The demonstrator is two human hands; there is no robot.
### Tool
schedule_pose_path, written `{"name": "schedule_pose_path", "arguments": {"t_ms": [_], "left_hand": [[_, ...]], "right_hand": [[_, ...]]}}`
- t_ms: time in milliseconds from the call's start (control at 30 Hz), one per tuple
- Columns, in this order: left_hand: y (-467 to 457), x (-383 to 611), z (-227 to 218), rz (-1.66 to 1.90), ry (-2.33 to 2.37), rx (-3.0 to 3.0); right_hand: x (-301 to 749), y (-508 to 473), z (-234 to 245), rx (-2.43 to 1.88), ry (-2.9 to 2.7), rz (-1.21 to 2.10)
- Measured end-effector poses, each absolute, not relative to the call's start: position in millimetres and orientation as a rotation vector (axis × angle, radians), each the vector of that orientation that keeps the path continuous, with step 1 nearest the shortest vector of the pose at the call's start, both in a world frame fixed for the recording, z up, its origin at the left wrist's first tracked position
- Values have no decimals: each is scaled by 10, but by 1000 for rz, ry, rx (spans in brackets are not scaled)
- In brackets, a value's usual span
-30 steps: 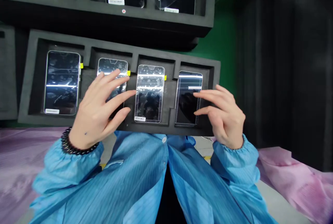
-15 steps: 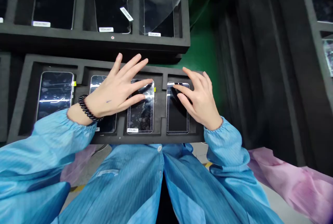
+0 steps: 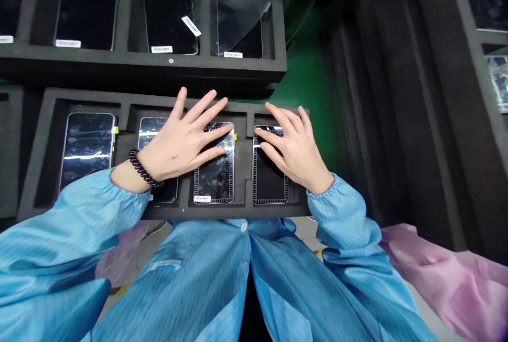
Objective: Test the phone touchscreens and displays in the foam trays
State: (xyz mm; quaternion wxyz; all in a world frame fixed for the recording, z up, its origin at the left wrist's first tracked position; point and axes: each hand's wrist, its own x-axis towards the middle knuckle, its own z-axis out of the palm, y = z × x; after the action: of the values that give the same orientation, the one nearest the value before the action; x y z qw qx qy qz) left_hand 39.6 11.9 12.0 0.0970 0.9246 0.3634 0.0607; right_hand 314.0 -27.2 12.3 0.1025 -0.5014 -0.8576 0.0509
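My left hand (image 3: 184, 138) is spread flat, its thumb and index finger over the upper part of a phone screen (image 3: 214, 175) with a white label at its lower edge and a yellow tab. Under that wrist a second phone screen (image 3: 166, 191) is partly covered. My right hand (image 3: 291, 149) has its fingers apart, the index and thumb tips at the upper left of a dark screen (image 3: 270, 186) with a patterned white border. Whether the fingertips touch the glass I cannot tell. All these lie in separate pockets of a black foam tray (image 3: 182, 210).
Another phone screen (image 3: 87, 143) lies in the tray's left pocket. Behind stands a higher foam tray (image 3: 170, 69) with several screens, one under a loose transparent film (image 3: 246, 8). Dark foam stacks (image 3: 397, 93) rise on the right. A co-worker's pink sleeve (image 3: 448, 278) shows at lower right.
My right hand has shifted left, its fingertips now nearer the dark screen's upper left edge. My left hand has moved slightly right and down. Both hands keep their fingers spread.
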Motion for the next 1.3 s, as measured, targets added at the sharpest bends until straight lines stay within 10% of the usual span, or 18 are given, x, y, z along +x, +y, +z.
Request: {"name": "schedule_pose_path", "arguments": {"t_ms": [1300], "left_hand": [[-1029,131,211,297,1260,2786]], "right_hand": [[3426,-1238,251,-1557,-2450,117]]}}
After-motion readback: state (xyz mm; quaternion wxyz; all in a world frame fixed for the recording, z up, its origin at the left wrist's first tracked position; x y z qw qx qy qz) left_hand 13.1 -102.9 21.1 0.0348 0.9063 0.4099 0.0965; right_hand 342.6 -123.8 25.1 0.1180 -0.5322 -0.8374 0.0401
